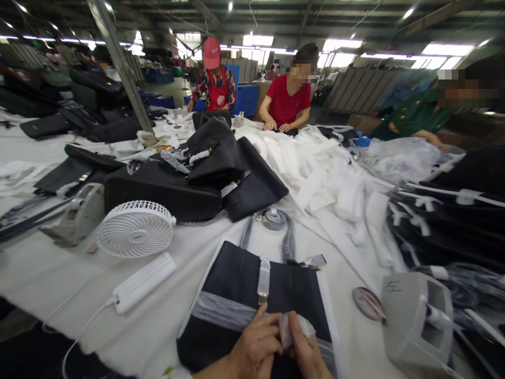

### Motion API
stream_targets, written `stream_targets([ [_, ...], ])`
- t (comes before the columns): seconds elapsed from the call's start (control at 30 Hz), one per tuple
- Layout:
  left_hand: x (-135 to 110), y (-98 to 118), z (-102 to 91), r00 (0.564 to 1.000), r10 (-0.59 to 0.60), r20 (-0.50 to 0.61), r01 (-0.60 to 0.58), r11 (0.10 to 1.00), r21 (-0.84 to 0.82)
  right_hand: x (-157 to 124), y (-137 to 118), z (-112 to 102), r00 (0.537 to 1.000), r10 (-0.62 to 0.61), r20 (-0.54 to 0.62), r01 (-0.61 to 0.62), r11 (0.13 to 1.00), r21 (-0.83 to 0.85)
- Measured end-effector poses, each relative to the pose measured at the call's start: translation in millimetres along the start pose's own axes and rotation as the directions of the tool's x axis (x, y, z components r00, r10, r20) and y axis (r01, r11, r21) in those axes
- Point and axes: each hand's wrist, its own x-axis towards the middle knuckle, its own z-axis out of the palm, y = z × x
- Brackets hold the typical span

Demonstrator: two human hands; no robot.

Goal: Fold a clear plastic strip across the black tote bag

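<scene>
A black handbag (pixel 252 284) lies flat on the white table in front of me, with a white wrapped strap tab (pixel 263 276) down its middle and a grey band of clear film (pixel 221 310) across it. Both my hands meet at its near edge. My left hand (pixel 254 350) and my right hand (pixel 305 350) pinch a small crumpled piece of white wrapping (pixel 290 326) between their fingertips. The bag's grey wrapped handle (pixel 276 223) loops away beyond it.
A white desk fan (pixel 134 229) and a white power bank (pixel 144 281) lie at left. A grey tape dispenser (pixel 418 321) stands at right. Stacks of black bags (pixel 189 179) and white foam strips (pixel 323 179) cover the table. Three people work across it.
</scene>
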Motion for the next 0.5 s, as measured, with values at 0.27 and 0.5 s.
stream_targets([
  [0.27,3,22,-40.6,0.421,-0.9,0.113,0.645,0.209,-0.735,4,-15,7,0.93,-0.232,0.285,0.295,0.934,-0.202],
  [0.5,5,22,-54.7,0.542,-0.836,0.087,0.75,0.435,-0.498,2,-19,10,0.846,-0.339,0.412,0.507,0.753,-0.42],
])
